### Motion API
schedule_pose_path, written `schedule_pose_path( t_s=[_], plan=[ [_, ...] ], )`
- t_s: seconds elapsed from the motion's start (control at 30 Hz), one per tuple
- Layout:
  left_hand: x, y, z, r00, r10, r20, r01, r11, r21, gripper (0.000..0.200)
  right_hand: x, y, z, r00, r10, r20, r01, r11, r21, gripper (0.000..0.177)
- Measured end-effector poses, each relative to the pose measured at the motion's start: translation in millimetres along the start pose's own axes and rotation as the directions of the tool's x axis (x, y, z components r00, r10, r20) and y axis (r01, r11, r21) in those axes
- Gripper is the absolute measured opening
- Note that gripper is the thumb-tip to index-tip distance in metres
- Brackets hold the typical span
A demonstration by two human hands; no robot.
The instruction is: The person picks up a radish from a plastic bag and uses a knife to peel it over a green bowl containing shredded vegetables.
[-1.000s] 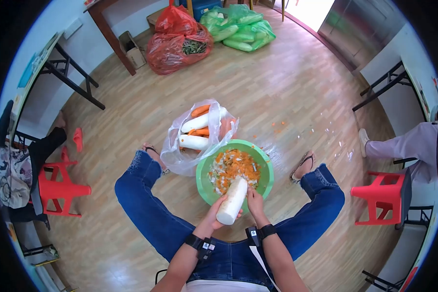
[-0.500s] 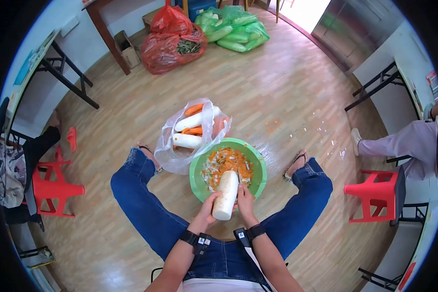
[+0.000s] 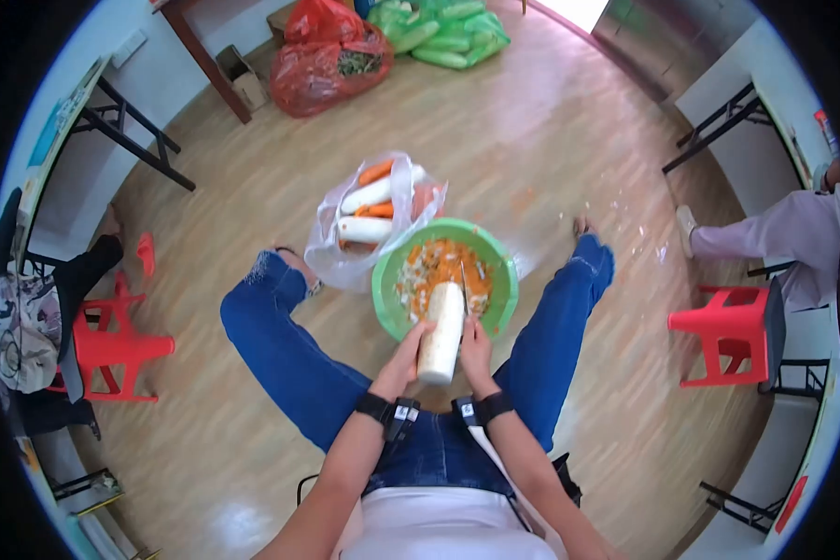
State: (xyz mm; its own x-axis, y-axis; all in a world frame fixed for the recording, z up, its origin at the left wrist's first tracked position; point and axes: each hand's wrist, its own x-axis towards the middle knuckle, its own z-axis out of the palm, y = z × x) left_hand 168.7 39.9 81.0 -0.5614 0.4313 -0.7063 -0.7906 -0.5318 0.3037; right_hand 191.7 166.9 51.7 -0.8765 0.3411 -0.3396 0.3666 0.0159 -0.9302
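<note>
Head: likely radish (image 3: 441, 336) between hands (image 3: 408, 353) (image 3: 476, 347)

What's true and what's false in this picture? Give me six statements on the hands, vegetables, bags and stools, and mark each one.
1. The left hand holds a white radish. True.
2. The right hand is empty. False: it holds a thin-bladed tool.
3. The green basin contains only water. False: orange and white shreds lie in it.
4. The clear plastic bag holds carrots. True.
5. The stool at the picture's right is blue. False: it is red.
6. A red bag stands beside a green bag. True.
</note>
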Motion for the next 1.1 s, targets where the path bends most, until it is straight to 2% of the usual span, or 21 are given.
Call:
schedule_pose_path(
  t_s=[0.07, 0.1, 0.2, 0.27, 0.37, 0.47, 0.53, 0.6, 0.67, 0.7, 0.73, 0.8, 0.87, 0.93, 0.97, 1.1],
  plan=[
    [10, -4, -8, 1.0, -0.018, 0.005, 0.018, 1.0, -0.006, 0.045, 6, 28, -2, 0.998, -0.061, -0.007, 0.06, 0.992, -0.112, 0.033],
    [15, -4, -7, 0.999, -0.02, 0.03, 0.02, 1.0, -0.015, 0.046, 4, 27, -8, 0.999, 0.016, 0.036, -0.013, 0.998, -0.067, 0.035],
    [17, -8, -9, 0.999, -0.044, 0.014, 0.044, 0.999, -0.023, 0.045, 5, 36, -15, 0.99, 0.138, -0.006, -0.138, 0.99, -0.039, 0.036],
    [23, -12, -18, 0.999, -0.045, 0.013, 0.044, 0.998, 0.035, 0.044, 11, 41, -13, 0.991, 0.135, -0.025, -0.136, 0.99, -0.047, 0.037],
    [19, -14, -5, 0.999, -0.006, 0.032, 0.004, 0.999, 0.054, 0.044, 14, 30, -10, 0.992, 0.122, -0.006, -0.122, 0.988, -0.095, 0.036],
    [14, -4, 12, 1.0, -0.007, -0.022, 0.007, 1.0, 0.006, 0.038, 19, -14, -1, 0.998, 0.05, 0.045, -0.047, 0.997, -0.057, 0.036],
    [14, 0, 9, 0.999, 0.03, 0.02, -0.029, 0.999, -0.023, 0.039, 17, -35, 3, 0.991, 0.124, 0.057, -0.125, 0.992, 0.023, 0.037],
    [12, 4, 8, 0.999, 0.021, -0.024, -0.022, 1.0, -0.02, 0.039, 25, -26, 5, 0.979, 0.188, 0.076, -0.19, 0.982, 0.017, 0.038],
    [8, 1, 0, 0.997, -0.015, -0.081, 0.014, 1.0, -0.011, 0.04, 29, -1, 2, 0.999, 0.044, 0.027, -0.04, 0.989, -0.145, 0.037],
    [8, 1, -1, 0.996, -0.056, -0.067, 0.056, 0.998, -0.008, 0.041, 27, -24, 0, 0.979, 0.184, 0.092, -0.177, 0.98, -0.088, 0.037],
    [11, 5, 1, 0.996, -0.077, -0.038, 0.077, 0.997, 0.0, 0.042, 29, -20, 3, 0.978, 0.189, 0.094, -0.181, 0.98, -0.087, 0.037],
    [11, 14, 11, 0.997, -0.048, -0.055, 0.048, 0.999, 0.008, 0.041, 37, -17, 16, 0.994, -0.105, -0.026, 0.103, 0.992, -0.072, 0.032],
    [8, 13, 15, 0.996, -0.018, -0.09, 0.018, 1.0, 0.001, 0.038, 41, -16, 12, 0.997, -0.082, -0.003, 0.082, 0.995, -0.051, 0.033],
    [17, 12, 5, 0.99, -0.077, -0.116, 0.082, 0.996, 0.039, 0.039, 40, -11, 2, 0.992, 0.053, 0.116, -0.034, 0.986, -0.162, 0.036],
    [16, 7, -1, 0.984, -0.118, -0.135, 0.131, 0.987, 0.093, 0.04, 38, -10, 1, 0.993, 0.063, 0.098, -0.052, 0.993, -0.103, 0.036],
    [15, 4, -5, 0.984, -0.107, -0.141, 0.126, 0.983, 0.134, 0.047, 40, -11, 2, 0.988, 0.116, 0.097, -0.112, 0.993, -0.045, 0.035]
  ],
)
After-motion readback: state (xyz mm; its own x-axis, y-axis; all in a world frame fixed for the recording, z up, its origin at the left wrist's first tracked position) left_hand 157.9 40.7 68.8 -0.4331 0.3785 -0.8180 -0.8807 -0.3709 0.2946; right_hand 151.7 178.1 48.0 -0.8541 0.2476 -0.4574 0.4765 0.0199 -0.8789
